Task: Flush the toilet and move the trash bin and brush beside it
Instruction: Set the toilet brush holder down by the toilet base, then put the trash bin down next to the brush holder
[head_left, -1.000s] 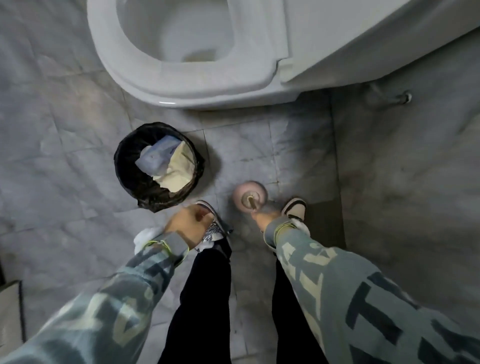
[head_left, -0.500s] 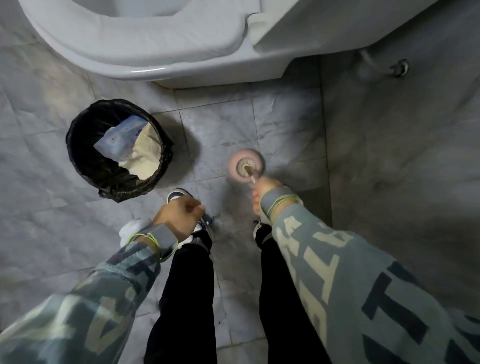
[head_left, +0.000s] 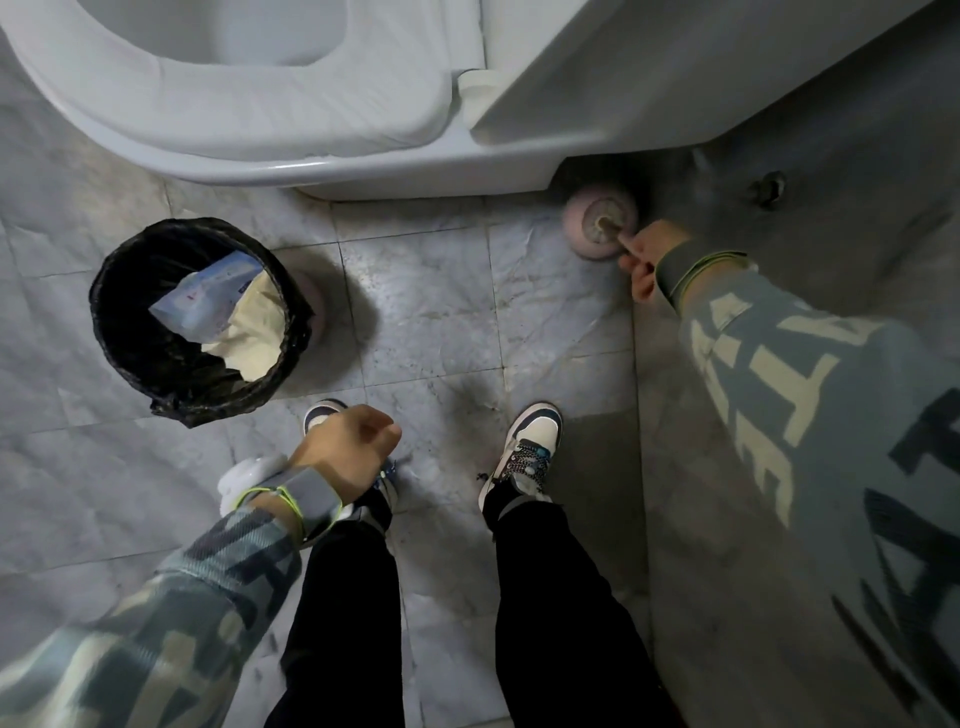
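Note:
The white toilet (head_left: 332, 171) fills the top of the view, its seat down. A pink toilet brush holder (head_left: 587, 244) with the brush in it stands on the floor against the toilet's base at the right, close to the wall. My right hand (head_left: 647, 257) grips the brush handle just above the holder. The trash bin (head_left: 130, 364), lined with a black bag and holding paper and a plastic wrapper, stands on the floor at the left, in front of the bowl. My left hand (head_left: 348, 449) hangs as a closed fist over my left shoe, holding nothing.
Grey marble floor tiles (head_left: 441, 301) lie between bin and brush. A grey wall (head_left: 831, 171) with a pipe fitting (head_left: 766, 187) rises at the right. My two shoes (head_left: 527, 449) stand below the toilet. A white object (head_left: 244, 475) lies by my left wrist.
My right hand has carried the brush and its holder up and to the right, from the floor near my feet to the toilet's base by the wall. The bin stays put.

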